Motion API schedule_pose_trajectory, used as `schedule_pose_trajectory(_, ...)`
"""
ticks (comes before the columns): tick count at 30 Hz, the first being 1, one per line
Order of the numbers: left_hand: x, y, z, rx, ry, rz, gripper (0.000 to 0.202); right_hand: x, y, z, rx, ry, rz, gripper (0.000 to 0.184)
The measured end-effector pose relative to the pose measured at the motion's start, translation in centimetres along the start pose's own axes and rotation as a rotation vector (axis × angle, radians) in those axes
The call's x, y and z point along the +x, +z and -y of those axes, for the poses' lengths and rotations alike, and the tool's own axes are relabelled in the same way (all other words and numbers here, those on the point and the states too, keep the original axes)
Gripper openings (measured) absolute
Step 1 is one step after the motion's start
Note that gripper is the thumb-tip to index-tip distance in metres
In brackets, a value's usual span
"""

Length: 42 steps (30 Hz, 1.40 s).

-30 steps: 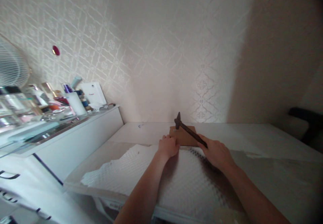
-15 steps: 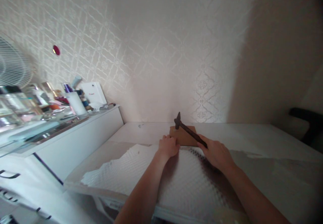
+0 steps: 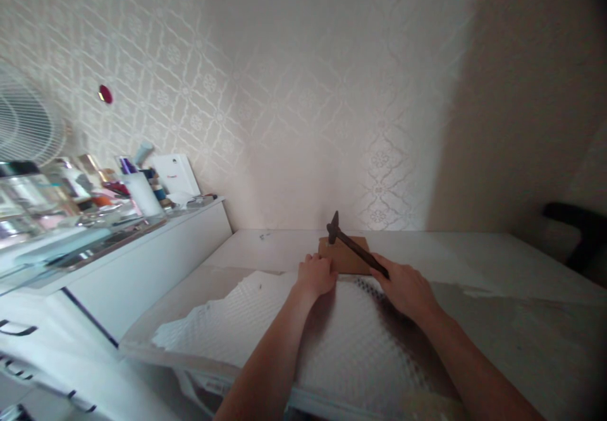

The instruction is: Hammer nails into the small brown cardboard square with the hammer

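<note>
My right hand (image 3: 408, 289) is wrapped round the wooden handle of a hammer (image 3: 358, 250). The hammer's dark head hangs over the left part of a brown board (image 3: 351, 260), which lies flat near the wall. A tiny pale spot shows on the board beside the head, too small to make out. At the board's front left corner, my left hand (image 3: 317, 275) is closed with bent fingers against its edge; the fingertips are partly hidden. Under both forearms spreads a white textured sheet (image 3: 227, 317), with a ragged left edge.
The sheet lies on a white table (image 3: 279, 242) against a patterned wall. To the left, a white cabinet (image 3: 156, 247) carries several bottles, a white box (image 3: 176, 174) and a fan (image 3: 28, 114). A black armrest-like shape (image 3: 581, 219) stands at the right.
The hammer head has shifted very slightly to the left. My left hand and the brown board stay where they were.
</note>
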<state>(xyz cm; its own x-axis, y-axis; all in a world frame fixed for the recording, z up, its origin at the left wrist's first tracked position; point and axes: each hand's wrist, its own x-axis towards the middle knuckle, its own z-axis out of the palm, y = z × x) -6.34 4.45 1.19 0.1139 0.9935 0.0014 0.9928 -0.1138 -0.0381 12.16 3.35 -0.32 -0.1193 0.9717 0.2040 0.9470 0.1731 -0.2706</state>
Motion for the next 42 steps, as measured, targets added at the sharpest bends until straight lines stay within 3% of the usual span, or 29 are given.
schedule_pose_trajectory(24, 0.0, 0.0, 0.0, -0.001, -0.009, 0.008, 0.038, 0.2, 0.3, -0.2, -0.017, 0.006, -0.002, 0.043)
schedule_pose_trajectory(42, 0.0, -0.1, -0.1, -0.004, -0.018, 0.013, 0.039, 0.6, 1.2, -0.8, 0.114, -0.002, -0.007, 0.043)
